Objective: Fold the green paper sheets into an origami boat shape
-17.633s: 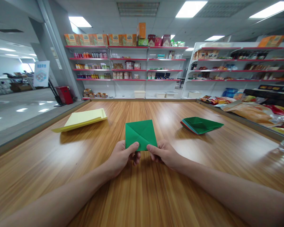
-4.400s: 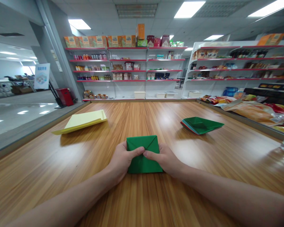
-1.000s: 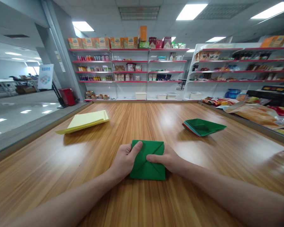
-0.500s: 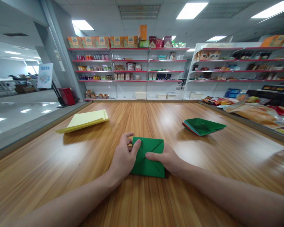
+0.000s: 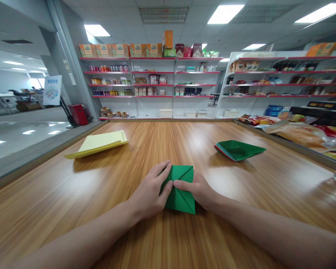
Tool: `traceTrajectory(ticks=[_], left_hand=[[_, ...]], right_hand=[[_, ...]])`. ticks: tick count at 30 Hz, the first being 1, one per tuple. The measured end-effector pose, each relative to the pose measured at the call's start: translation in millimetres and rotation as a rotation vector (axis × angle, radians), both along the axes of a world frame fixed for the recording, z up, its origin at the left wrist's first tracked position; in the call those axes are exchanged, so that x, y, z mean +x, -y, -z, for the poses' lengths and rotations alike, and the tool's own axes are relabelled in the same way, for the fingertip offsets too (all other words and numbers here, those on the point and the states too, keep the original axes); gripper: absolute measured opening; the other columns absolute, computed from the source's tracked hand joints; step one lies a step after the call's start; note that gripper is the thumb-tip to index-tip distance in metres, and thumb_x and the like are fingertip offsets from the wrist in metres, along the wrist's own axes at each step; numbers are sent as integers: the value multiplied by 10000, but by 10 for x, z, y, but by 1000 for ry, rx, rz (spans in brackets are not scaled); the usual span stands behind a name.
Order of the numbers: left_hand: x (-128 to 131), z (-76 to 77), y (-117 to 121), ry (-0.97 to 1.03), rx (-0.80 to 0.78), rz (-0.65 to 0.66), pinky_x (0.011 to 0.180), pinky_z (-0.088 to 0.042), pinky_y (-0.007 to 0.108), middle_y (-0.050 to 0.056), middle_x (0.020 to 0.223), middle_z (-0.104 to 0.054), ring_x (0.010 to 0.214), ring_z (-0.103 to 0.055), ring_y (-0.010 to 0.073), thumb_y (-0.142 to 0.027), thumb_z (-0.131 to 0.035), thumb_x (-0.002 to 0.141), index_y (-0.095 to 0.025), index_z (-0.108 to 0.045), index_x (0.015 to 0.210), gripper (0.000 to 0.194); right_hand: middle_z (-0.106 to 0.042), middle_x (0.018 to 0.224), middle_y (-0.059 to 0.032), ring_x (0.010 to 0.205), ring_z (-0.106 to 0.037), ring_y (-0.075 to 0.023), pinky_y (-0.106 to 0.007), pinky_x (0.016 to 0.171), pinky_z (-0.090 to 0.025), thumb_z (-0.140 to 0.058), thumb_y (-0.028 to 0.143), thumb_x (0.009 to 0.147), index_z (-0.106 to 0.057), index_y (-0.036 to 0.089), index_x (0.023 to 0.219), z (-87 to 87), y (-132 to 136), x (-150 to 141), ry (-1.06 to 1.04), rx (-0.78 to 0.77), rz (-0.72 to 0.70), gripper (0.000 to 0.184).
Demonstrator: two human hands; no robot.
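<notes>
A folded green paper square (image 5: 182,188) lies flat on the wooden table (image 5: 162,239) right in front of me. My left hand (image 5: 151,190) covers its left part, fingers pressing down across the fold. On the right edge rests my right hand (image 5: 197,188), its thumb pinning the paper near the middle crease. The thumb tips of both hands meet over the paper.
A stack of pale yellow sheets (image 5: 99,143) lies at the far left. A folded green paper piece on coloured sheets (image 5: 238,149) sits at the far right. Snack bags (image 5: 299,132) crowd the right edge. Store shelves (image 5: 156,84) stand behind the table.
My left hand has slid right over the paper's left part, folding that side inward, so less green shows. The right hand has stayed in place on the right edge.
</notes>
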State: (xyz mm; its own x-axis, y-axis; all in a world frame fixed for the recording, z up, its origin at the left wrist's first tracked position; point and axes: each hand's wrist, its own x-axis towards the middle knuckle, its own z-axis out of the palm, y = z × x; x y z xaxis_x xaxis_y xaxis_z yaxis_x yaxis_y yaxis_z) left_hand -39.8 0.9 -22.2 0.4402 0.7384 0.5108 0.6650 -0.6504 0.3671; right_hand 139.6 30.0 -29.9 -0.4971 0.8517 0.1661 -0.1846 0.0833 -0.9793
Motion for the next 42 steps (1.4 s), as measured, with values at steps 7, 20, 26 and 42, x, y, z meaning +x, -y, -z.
traceTrajectory(ticks=[7, 20, 26, 42], left_hand=[[-22, 4, 3, 25, -41, 63, 1100, -302, 460, 148, 1473, -301, 1361, -266, 251, -308, -422, 906, -142, -287, 1419, 556], [-11, -17, 28, 23, -159, 142, 1119, -263, 448, 125, 1531, -132, 1392, -174, 250, -303, -374, 928, -173, -108, 1466, 614], [7, 14, 23, 159, -38, 82, 1102, -303, 441, 139, 1443, -294, 1345, -278, 262, -216, -426, 890, -168, -298, 1412, 540], [31, -60, 85, 182, -212, 59, 988, -422, 411, 133, 1283, -354, 1134, -466, 241, -206, -463, 847, -176, -307, 1364, 541]], right_hand=[[-672, 770, -42, 698, -617, -174, -329, 678, -507, -738, 291, 657, -672, 137, 863, -42, 29, -23, -66, -146, 1, 266], [-676, 757, -32, 712, -631, -186, -341, 687, -515, -749, 277, 665, -676, 155, 922, 4, 4, 7, -95, -172, -13, 294], [-676, 814, -50, 726, -623, -179, -335, 697, -510, -726, 327, 693, -671, 147, 914, -18, 23, -19, -52, -74, 37, 289], [-678, 744, -43, 665, -622, -156, -315, 684, -496, -734, 293, 703, -690, 133, 850, 54, -46, 32, -112, -178, -81, 221]])
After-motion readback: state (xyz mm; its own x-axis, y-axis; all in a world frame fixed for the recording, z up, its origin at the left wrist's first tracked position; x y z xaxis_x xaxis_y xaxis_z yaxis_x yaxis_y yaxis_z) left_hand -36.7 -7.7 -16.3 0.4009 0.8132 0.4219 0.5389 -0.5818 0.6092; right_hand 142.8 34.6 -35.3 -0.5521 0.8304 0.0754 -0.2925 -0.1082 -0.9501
